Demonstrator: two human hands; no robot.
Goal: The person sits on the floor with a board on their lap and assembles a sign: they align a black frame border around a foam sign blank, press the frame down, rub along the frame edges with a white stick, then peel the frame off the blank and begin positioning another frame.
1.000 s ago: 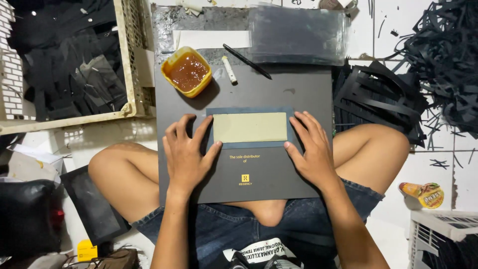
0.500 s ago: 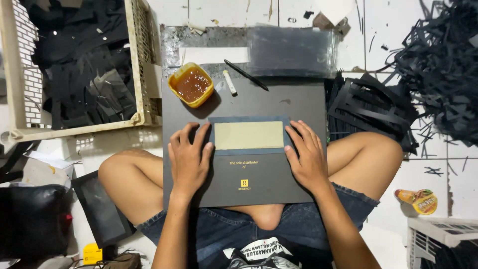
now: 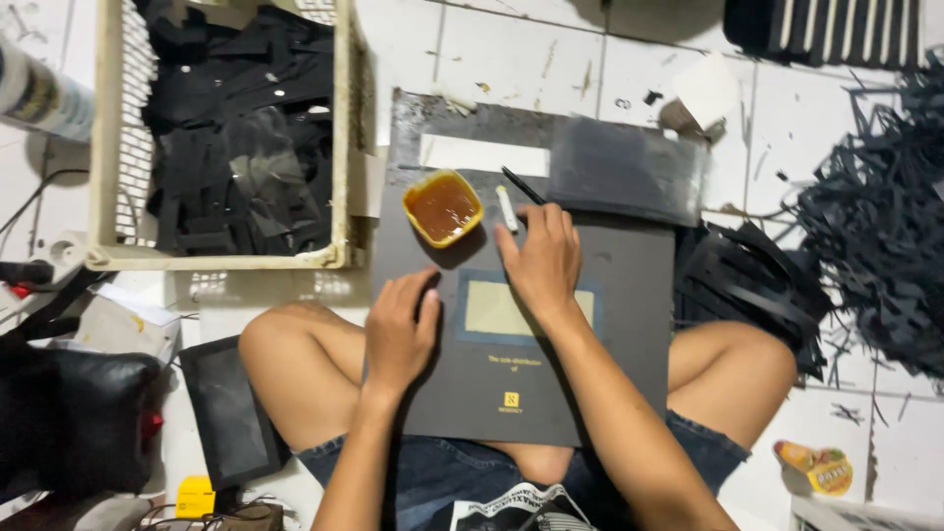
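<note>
A dark grey board point(image 3: 629, 315) rests on my lap with a pale rectangular window point(image 3: 487, 307) framed in blue. My left hand point(image 3: 401, 329) lies flat on the board's left edge, beside the window, holding nothing. My right hand point(image 3: 539, 258) reaches across the window toward the far edge, fingers spread and close to a small white stick point(image 3: 506, 209) and a black pen point(image 3: 522, 185). I cannot see anything held in it. A yellow tub of brown glue point(image 3: 442, 206) stands just left of the right hand.
A cream plastic crate point(image 3: 340, 147) of black pieces stands at the far left. A smoky clear sheet stack point(image 3: 624, 169) lies beyond the board. Black strips point(image 3: 865, 246) pile up on the right. A dark frame point(image 3: 231, 413) lies by my left knee on the white tiled floor point(image 3: 511, 49).
My right hand left the window's right side and moved forward and left toward the white stick and pen. My left hand slid slightly to the board's left edge.
</note>
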